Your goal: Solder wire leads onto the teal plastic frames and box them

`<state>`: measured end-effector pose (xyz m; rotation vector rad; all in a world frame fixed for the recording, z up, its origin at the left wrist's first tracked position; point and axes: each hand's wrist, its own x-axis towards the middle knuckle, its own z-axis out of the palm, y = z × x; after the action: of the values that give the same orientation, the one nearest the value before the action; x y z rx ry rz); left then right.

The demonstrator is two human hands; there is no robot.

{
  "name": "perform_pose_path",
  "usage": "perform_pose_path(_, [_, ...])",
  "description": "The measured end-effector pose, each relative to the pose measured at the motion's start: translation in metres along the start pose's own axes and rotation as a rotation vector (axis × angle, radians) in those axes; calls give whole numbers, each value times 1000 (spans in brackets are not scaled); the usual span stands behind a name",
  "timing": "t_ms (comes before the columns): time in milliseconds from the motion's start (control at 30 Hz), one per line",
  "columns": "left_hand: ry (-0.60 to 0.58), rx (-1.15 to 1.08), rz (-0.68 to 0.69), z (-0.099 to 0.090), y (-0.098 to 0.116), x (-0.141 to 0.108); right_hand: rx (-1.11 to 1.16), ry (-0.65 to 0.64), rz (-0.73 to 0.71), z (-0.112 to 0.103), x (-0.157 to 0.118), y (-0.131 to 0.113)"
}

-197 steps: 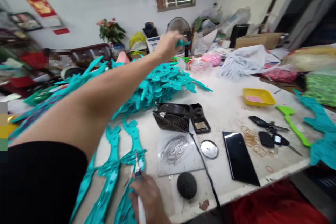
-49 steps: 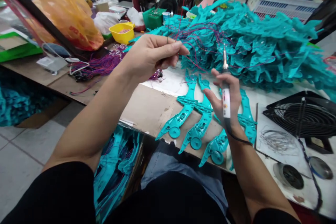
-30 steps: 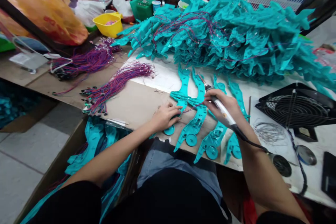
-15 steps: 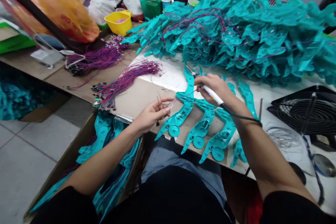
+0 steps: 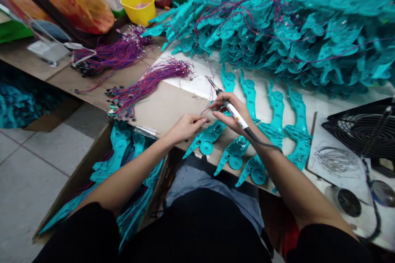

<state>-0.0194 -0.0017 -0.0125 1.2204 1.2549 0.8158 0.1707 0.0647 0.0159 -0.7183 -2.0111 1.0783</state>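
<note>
My right hand (image 5: 231, 111) is closed around a white soldering iron (image 5: 236, 116), its metal tip pointing up and to the left. Thin red and blue wires (image 5: 205, 111) run from the pinched fingers of my left hand (image 5: 189, 126) toward my right fingertips. The two hands are close together above the table's front part. Below and beside them lie turquoise plastic parts (image 5: 207, 136) in a row, several with a round disc. My right hand and forearm hide some of these parts.
Bundles of purple-red wires (image 5: 154, 82) lie to the left. A large heap of turquoise parts (image 5: 277, 37) fills the back right. On the right stand a black fan (image 5: 364, 127) and a round tin (image 5: 347, 201). An open carton (image 5: 92, 156) of parts sits below the table edge.
My right hand has moved left with the soldering iron, close to my left hand. My left hand has shifted slightly right. The view has tilted down a little.
</note>
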Motion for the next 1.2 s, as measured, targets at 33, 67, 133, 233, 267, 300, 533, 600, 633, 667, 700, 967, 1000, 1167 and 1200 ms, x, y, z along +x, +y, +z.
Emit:
perform_pose_path(33, [-3,34,40,1,1,1,22,30,10,4,-5,-3])
perform_pose_path(67, [-5,66,84,2,1,1,29,60,20,7,-9,-4])
perform_pose_path(133, [-2,122,157,3,2,1,18,109,50,12,-12,-5])
perform_pose_path(233, [5,156,183,4,4,0,-20,138,88,15,-15,-4])
perform_pose_path(267, [4,137,159,5,5,0,-23,147,95,16,-16,-3])
perform_pose_path(300, [3,95,122,5,6,-1,-20,158,100,16,-17,-3])
perform_pose_path(533, [56,-342,-55,15,6,5,6,181,134,23,-28,8])
perform_pose_path(600, [87,-345,-47,17,3,7,-12,172,152,23,-30,9])
perform_pose_path(633, [108,-321,-31,17,0,8,-31,174,167,22,-32,8])
perform_pose_path(667, [127,-280,-12,17,-2,8,-62,182,183,21,-35,5])
perform_pose_path(700, [139,-223,9,17,-5,7,-106,199,194,18,-38,0])
perform_pose_path(967, [229,99,177,22,-21,-4,-385,349,64,7,-105,-46])
perform_pose_path(1000, [243,105,195,24,-23,-4,-379,369,73,10,-112,-47])
perform_pose_path(1167, [239,141,263,26,-26,-4,-370,437,102,26,-125,-45])
perform_pose_path(1200, [235,142,269,25,-26,-4,-367,438,88,28,-125,-44])
